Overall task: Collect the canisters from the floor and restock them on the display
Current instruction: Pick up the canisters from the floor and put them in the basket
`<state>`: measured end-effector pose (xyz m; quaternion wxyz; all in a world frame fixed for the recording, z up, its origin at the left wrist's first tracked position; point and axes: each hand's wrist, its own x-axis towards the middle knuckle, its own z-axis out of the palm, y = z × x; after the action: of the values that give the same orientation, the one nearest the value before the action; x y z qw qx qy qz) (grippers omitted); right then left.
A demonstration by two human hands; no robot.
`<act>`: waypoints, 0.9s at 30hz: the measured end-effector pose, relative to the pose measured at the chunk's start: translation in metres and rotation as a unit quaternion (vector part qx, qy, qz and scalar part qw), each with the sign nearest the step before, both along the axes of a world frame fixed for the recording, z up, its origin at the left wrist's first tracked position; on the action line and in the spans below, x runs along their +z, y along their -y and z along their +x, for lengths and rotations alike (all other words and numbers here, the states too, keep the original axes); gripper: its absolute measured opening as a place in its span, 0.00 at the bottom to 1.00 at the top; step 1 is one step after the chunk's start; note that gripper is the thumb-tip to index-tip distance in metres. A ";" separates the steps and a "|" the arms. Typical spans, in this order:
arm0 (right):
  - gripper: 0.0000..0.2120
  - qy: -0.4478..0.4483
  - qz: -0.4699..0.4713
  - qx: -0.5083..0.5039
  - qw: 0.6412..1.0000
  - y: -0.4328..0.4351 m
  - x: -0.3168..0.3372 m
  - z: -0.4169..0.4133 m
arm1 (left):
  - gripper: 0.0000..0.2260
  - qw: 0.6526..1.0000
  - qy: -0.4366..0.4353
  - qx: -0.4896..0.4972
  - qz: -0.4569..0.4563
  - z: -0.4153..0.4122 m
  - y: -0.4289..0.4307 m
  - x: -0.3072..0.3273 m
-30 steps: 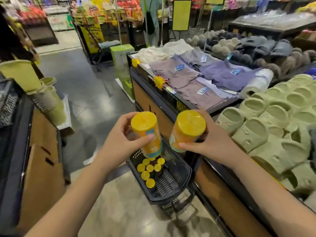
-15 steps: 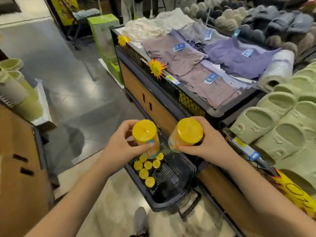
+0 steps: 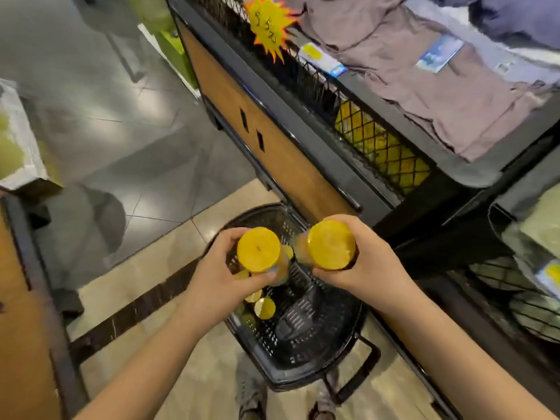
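The left hand [image 3: 218, 277] and the right hand [image 3: 366, 268] each hold one yellow-lidded canister upright, lid toward the camera, with each grip curled round the can's side: left canister [image 3: 258, 249], right canister [image 3: 331, 244]. Both are above the black shopping basket [image 3: 339, 344] on the floor, where more canisters [image 3: 265, 307] stand. Taking two at once likely saves trips to the mesh-fronted display bin [image 3: 381, 147], which shows yellow stock. The canister labels are hidden, and the handwriting on the starburst price tag [image 3: 268, 25] is too blurred to read.
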<state>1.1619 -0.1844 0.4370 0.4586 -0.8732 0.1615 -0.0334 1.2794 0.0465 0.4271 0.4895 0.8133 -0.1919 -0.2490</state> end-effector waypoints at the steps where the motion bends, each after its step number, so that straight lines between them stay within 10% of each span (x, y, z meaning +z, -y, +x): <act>1: 0.34 -0.011 -0.001 0.005 1.000 0.005 -0.020 0.004 | 0.30 1.000 -0.004 0.004 0.008 0.002 0.003 -0.022; 14: 0.37 -0.154 -0.033 -0.022 0.987 0.014 -0.269 0.021 | 0.37 0.996 -0.024 -0.014 0.085 0.014 0.015 -0.282; 27: 0.37 -0.210 -0.042 -0.043 0.976 -0.007 -0.378 0.012 | 0.26 0.958 0.085 -0.104 0.253 -0.005 0.034 -0.429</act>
<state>1.1742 -0.1771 0.0589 0.3753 -0.8716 0.2900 0.1241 1.2745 0.0128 -0.0017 0.2211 0.9043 -0.2475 -0.2685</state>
